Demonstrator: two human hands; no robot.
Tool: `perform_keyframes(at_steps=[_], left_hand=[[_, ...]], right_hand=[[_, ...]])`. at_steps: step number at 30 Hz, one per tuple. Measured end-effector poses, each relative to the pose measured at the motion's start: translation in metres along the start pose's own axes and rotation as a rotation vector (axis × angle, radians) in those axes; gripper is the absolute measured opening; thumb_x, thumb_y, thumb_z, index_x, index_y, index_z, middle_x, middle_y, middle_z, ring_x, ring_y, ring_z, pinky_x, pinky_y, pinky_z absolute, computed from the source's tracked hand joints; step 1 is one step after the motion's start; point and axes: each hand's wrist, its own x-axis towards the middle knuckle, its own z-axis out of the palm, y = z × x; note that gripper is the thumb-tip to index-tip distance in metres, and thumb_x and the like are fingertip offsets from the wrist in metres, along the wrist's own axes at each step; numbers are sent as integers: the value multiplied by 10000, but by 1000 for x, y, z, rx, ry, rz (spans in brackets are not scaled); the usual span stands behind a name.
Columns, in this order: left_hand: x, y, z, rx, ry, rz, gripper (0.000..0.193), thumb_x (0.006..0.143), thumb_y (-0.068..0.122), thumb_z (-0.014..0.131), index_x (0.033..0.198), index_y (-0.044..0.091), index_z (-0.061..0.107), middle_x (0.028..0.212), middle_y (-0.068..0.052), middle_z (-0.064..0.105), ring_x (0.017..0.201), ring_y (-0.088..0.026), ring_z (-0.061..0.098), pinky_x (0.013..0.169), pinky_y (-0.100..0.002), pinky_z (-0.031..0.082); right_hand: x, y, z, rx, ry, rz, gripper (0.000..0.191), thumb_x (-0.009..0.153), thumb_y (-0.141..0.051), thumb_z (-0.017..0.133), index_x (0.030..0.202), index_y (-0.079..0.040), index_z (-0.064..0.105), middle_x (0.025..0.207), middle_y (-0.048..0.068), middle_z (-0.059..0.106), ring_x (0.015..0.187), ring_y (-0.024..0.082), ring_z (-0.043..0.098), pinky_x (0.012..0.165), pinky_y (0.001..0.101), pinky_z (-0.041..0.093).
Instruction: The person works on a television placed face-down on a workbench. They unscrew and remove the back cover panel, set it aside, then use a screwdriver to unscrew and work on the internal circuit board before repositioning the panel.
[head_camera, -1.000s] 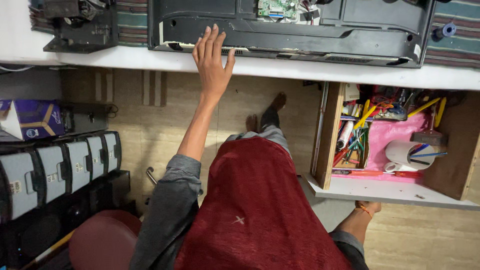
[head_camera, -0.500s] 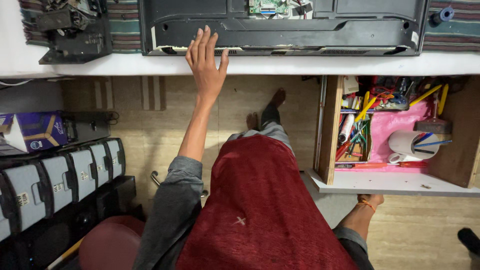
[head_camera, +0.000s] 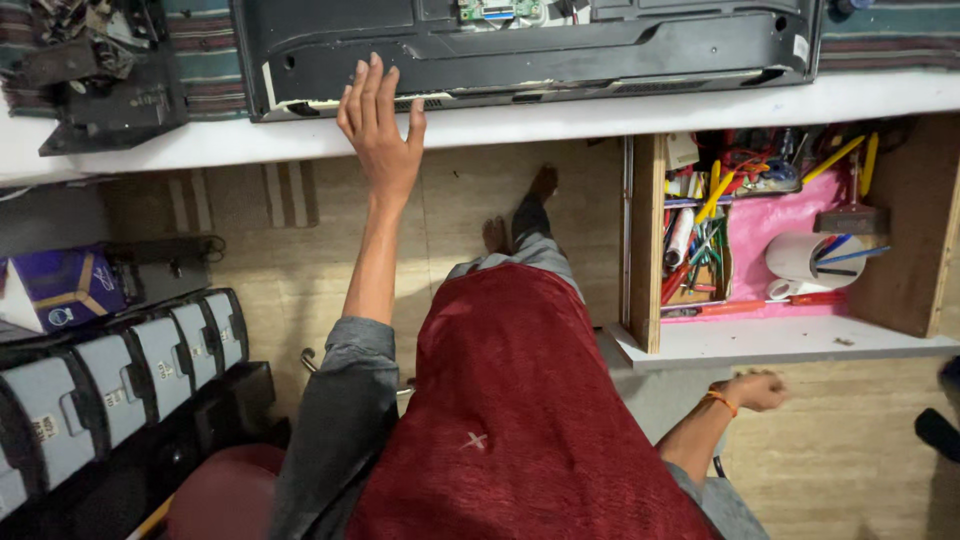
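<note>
Left hand (head_camera: 380, 125): fingers (head_camera: 368, 90) straight and held close together, thumb a little apart, palm down; fingertips rest on the lower edge of a black flat-panel back cover (head_camera: 520, 45), nothing gripped; the heel of the hand lies over the front edge of the white workbench (head_camera: 560, 115). Black flat-panel back cover: lies flat on the bench along its near edge, just beyond the fingertips; a small green circuit board (head_camera: 490, 10) shows at its top middle. Left forearm bare, grey sleeve (head_camera: 335, 430) pushed up past the elbow. Right hand (head_camera: 755, 390): low at the person's side, below the drawer's front lip, fingers curled into a loose fist; whether it holds anything cannot be told; an orange band (head_camera: 720, 402) on the wrist. Open drawer (head_camera: 780, 340): pulled out under the bench on the right, wooden sides, pink lining; holds assorted hand tools with red and yellow handles (head_camera: 700, 230), a white mug (head_camera: 800, 258) lying on its side with pens in it, and a brush (head_camera: 850, 215). Dark metal parts (head_camera: 100, 80): heaped at the bench's left end, on a striped cloth (head_camera: 205, 50), well apart from the left hand. Red cloth (head_camera: 520, 400): covers the person's lap. Row of grey boxes (head_camera: 120, 380): on the floor at left, with a purple carton (head_camera: 65, 290) beyond them.
</note>
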Motion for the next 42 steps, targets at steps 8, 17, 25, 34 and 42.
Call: perform_keyframes(at_steps=[8, 17, 25, 34, 42], left_hand=[[2, -2, 5, 51, 58, 56, 419, 1082, 343, 628, 1422, 101, 585, 1559, -48, 488, 1493, -230, 381, 1249, -463, 260], [8, -3, 1, 117, 69, 118, 425, 1103, 373, 622, 1442, 124, 562, 1572, -45, 473, 1489, -223, 384, 1232, -448, 259], [12, -1, 0, 138, 88, 146, 428, 1110, 379, 601, 1464, 152, 523, 1584, -31, 449, 1485, -225, 379, 1230, -444, 255], [14, -3, 5, 162, 131, 160, 412, 1126, 409, 534, 1476, 196, 494, 1574, 1, 442, 1488, -195, 362, 1239, -427, 249], [13, -4, 5, 153, 116, 158, 430, 1121, 387, 570, 1484, 171, 493, 1588, -22, 434, 1496, -217, 363, 1244, -442, 242]], right_hand=[[27, -37, 6, 251, -44, -119, 142, 1049, -198, 594, 979, -75, 610, 816, 33, 649, 625, 125, 528, 484, 298, 396], [-9, -47, 54, 171, -438, -145, 186, 1059, -181, 542, 1154, -99, 680, 909, 26, 713, 678, 99, 632, 546, 235, 508], [-59, -40, 70, 262, -707, -67, 79, 1118, -137, 587, 1118, -71, 630, 874, 16, 621, 689, 106, 592, 584, 241, 516], [-86, -29, 58, 245, -812, 16, 152, 1123, -134, 552, 1188, -24, 633, 877, 62, 671, 689, 108, 598, 557, 227, 459], [-98, -15, 54, 212, -857, 22, 153, 1131, -129, 558, 1200, -15, 635, 909, 61, 667, 696, 106, 620, 575, 224, 469]])
